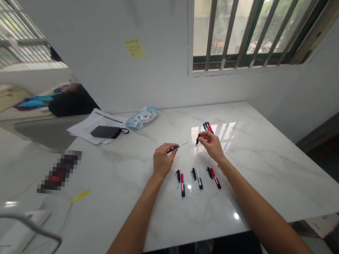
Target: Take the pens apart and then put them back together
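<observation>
Left hand (pixel 162 160): reaching in from the bottom edge, fingers closed on a blue-and-black pen (pixel 173 148), its thin tip pointing toward the right hand.
Right hand (pixel 213 146): forearm slanting in from the lower right, fingertips pinching a small black part (pixel 197 140); the hands are apart.
Table (pixel 263 161): white, marbled and glossy, with window reflections.
Wall (pixel 104 51): white, bearing a yellow note (pixel 135 48); a barred window (pixel 246 30) is at upper right.
Far left on the table: papers (pixel 85 122) under a black case (pixel 106 131), a blue packet (pixel 142 117) near them.
Pen: in the left hand, left of the black part.
Near side of the hands: three groups of pen parts (pixel 182 185), black, red and clear.
Beyond the right hand: red and blue pens (pixel 208 127), side by side.
</observation>
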### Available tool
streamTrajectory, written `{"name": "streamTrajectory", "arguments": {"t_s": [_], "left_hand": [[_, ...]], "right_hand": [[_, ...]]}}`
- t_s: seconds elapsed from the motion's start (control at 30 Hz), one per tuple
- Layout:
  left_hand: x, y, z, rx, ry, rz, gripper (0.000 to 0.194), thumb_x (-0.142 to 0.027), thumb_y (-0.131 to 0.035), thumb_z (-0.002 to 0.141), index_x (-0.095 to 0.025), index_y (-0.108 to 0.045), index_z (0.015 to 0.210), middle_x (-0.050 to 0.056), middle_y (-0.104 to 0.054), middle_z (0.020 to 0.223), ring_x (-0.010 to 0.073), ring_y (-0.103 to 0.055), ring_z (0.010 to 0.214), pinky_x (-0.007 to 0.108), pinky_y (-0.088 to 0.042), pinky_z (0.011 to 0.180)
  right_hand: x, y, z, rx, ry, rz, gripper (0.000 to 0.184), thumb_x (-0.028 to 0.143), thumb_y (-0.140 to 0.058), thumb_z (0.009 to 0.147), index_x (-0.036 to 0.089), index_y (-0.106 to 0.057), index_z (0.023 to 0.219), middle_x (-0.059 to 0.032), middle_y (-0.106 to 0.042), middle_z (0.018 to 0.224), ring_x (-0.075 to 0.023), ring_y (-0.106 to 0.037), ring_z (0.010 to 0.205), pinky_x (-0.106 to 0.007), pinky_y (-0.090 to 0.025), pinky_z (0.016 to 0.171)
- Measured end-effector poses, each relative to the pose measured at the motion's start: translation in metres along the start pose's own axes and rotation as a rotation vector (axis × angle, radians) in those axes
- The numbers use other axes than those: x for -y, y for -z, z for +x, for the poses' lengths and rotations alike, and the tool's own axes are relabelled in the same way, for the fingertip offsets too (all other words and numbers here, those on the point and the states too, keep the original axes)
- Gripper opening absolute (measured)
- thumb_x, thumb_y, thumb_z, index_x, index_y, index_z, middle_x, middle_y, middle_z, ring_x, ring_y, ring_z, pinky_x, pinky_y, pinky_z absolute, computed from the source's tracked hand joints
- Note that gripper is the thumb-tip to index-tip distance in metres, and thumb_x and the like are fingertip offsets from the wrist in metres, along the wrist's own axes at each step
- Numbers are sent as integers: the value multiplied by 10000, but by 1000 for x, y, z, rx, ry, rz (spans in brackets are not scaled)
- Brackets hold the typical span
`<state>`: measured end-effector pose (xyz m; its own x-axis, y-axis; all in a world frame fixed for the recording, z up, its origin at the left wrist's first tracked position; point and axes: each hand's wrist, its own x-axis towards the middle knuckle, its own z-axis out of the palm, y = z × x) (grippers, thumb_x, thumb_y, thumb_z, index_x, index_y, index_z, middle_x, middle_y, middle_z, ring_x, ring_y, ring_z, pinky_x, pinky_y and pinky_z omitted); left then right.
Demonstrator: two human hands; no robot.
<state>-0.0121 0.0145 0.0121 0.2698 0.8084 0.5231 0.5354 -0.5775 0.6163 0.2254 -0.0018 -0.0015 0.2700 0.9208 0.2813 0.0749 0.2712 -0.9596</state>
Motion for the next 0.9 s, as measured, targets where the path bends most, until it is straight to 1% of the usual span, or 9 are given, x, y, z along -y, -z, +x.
{"name": "streamTrajectory", "arguments": {"t_s": [0.07,0.1,0.17,0.33,0.67,0.9], "left_hand": [[1,2,1,-19,-18,59,121,-226,-693,909,-259,-775,991,40,-782,1006,233,-703,939,380,-524,892],[1,2,1,-20,-26,83,123,-222,-693,909,-261,-776,992,40,-782,1004,238,-699,946,387,-514,898],[1,2,0,-20,-34,110,123,-215,-696,909,-262,-776,990,38,-783,1008,242,-693,946,393,-497,900],[2,0,-1,-13,-35,105,119,-217,-695,911,-264,-774,986,37,-786,1016,244,-692,960,398,-479,908],[2,-2,-1,9,-30,89,125,-223,-693,901,-276,-781,973,40,-785,1005,249,-689,955,400,-483,918],[5,-3,-1,2,-20,92,123,-214,-693,904,-269,-778,974,36,-781,1011,243,-683,952,383,-485,893]], "right_hand": [[3,2,-3,40,108,-177,243,404,-707,847,219,-749,1000,-58,-727,945,-193,-695,861,-354,-594,820],[4,1,-5,70,149,-228,230,383,-691,865,225,-765,1015,-62,-718,979,-188,-693,868,-349,-597,823],[5,-1,-8,121,185,-246,232,362,-682,877,234,-777,1046,-68,-705,1039,-182,-695,884,-337,-605,820],[0,-4,-8,148,136,-153,252,312,-714,845,220,-752,1077,-67,-740,1068,-187,-722,893,-340,-611,825],[0,-5,-9,190,115,-172,225,302,-719,824,211,-748,1027,-49,-761,984,-181,-719,827,-310,-592,744],[4,-5,-9,129,151,-210,186,240,-657,810,206,-731,976,-46,-740,979,-165,-696,802,-299,-571,720]]}}
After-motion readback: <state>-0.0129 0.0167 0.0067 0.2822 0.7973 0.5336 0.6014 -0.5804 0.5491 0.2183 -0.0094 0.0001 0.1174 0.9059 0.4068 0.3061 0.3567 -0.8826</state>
